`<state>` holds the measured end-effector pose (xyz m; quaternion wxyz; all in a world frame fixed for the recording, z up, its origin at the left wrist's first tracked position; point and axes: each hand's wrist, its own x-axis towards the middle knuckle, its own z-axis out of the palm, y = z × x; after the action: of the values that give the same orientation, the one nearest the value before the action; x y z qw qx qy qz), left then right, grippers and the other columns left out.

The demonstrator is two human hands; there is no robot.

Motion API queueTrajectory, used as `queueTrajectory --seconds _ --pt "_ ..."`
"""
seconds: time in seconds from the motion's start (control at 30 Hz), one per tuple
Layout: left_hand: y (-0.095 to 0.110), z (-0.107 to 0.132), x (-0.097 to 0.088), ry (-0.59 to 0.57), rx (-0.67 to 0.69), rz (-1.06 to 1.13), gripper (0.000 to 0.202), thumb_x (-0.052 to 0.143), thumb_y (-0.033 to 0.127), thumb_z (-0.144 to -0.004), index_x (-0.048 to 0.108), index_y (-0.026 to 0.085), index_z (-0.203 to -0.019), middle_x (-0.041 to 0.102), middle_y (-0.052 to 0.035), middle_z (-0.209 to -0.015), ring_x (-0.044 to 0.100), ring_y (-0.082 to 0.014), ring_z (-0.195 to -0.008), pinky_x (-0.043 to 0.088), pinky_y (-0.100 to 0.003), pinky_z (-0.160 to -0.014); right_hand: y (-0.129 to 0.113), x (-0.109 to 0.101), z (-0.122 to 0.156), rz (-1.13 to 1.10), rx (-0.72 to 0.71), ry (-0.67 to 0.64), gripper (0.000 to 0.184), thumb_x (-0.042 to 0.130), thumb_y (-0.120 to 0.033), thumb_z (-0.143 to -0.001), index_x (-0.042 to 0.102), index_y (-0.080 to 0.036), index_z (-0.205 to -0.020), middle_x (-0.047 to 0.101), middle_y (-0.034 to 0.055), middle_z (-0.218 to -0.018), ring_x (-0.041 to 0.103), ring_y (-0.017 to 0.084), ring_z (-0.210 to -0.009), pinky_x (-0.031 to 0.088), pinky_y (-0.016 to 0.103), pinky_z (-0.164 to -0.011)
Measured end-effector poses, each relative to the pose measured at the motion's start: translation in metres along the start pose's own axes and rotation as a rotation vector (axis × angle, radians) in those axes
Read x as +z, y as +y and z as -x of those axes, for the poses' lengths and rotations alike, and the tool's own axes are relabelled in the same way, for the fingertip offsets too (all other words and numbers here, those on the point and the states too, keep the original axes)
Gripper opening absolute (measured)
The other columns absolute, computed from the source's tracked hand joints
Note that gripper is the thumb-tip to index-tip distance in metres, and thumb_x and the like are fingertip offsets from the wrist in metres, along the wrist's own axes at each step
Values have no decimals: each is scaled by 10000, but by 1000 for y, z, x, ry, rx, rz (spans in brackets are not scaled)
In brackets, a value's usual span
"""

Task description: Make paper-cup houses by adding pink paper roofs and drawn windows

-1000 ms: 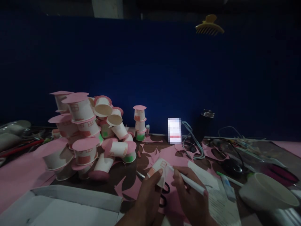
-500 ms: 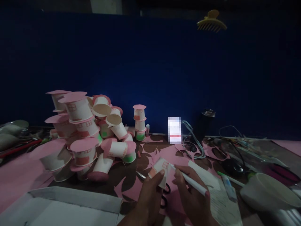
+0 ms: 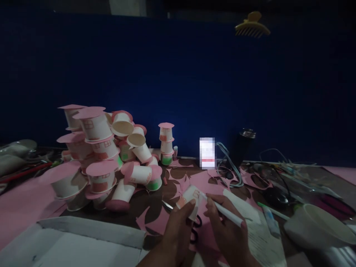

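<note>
Tilted in my left hand (image 3: 180, 222) is a white paper cup (image 3: 191, 196) with a reddish door and a window drawn on its side. My right hand (image 3: 226, 226) is closed around a white marker pen (image 3: 229, 215), its tip at or close to the drawn window. Under my left hand lie scissors (image 3: 196, 234) with dark handles, partly hidden by the hand and cup. To the left stands a pile of similar paper cups (image 3: 96, 128) with pink paper discs on them. A smaller stack of cups (image 3: 166, 147) stands at the back.
Cut pink paper scraps (image 3: 155, 222) lie around my hands. An open white box (image 3: 91, 231) sits at the front left. On the right are a written sheet (image 3: 264, 237), a glue tube (image 3: 270, 220), a white bowl (image 3: 317, 226) and a dark bottle (image 3: 244, 146). A lit phone (image 3: 207, 152) stands behind.
The whole view has shifted slightly. Both hands keep their holds on the cup and the marker pen, with hardly any movement of the pen tip near the window.
</note>
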<state>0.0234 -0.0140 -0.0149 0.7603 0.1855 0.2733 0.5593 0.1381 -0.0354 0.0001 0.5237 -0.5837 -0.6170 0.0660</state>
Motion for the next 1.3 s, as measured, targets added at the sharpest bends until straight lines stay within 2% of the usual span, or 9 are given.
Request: queueTrajectory --seconds 0.2,0.33,0.5,0.63,0.83,1.03,1.17,1.3 --pt "-2 0 -2 -20 29 10 225 681 231 -708 686 105 -895 690 -88 -858 611 -174 -749 451 -285 -769 4 0 0 -30 -37 -29 151 517 -329 -873 619 -228 -919 674 17 -804 676 147 -641 498 204 -475" --pt "-3 0 -3 -25 10 -8 232 685 260 -707 689 116 -888 690 -88 -839 608 -167 -711 455 -272 -707 3 1 -1 -37 -16 -24 143 507 -318 -879 608 -222 -910 666 18 -809 677 147 -657 508 208 -504" --pt "-1 2 0 -19 8 1 236 689 242 -695 683 122 -899 687 -82 -870 617 -174 -763 455 -270 -735 2 1 -1 -26 -40 -26 143 509 -322 -877 606 -227 -922 664 13 -812 677 142 -648 503 206 -505" --pt "-2 1 -2 -4 15 -15 275 703 259 -683 679 119 -919 682 -86 -871 608 -177 -757 448 -264 -691 3 2 -1 -15 -29 -22 140 501 -324 -882 601 -229 -903 659 4 -798 674 133 -633 500 201 -508" --pt "-5 -1 -6 1 2 -27 262 684 285 -711 676 103 -900 665 -82 -811 588 -163 -699 434 -258 -626 4 2 1 -28 -35 -41 144 490 -320 -887 594 -221 -893 652 12 -830 681 149 -718 516 214 -580" --pt "-3 0 -4 19 -4 -8 240 685 252 -705 684 102 -893 678 -83 -815 607 -180 -734 450 -273 -699 1 0 1 -32 -1 -60 161 484 -329 -888 594 -213 -899 659 20 -821 676 154 -685 518 226 -576" --pt "-2 1 -3 -24 0 23 253 666 244 -723 681 102 -930 689 -101 -893 623 -206 -823 453 -291 -762 -3 -1 0 -24 -3 -78 169 480 -331 -887 599 -210 -881 668 15 -780 672 151 -641 512 224 -552" --pt "-1 2 -1 -24 -25 12 247 662 247 -732 684 92 -923 693 -95 -846 621 -189 -767 452 -293 -754 -2 0 1 -23 12 -64 168 496 -342 -876 599 -209 -872 670 8 -765 668 142 -616 501 213 -525"
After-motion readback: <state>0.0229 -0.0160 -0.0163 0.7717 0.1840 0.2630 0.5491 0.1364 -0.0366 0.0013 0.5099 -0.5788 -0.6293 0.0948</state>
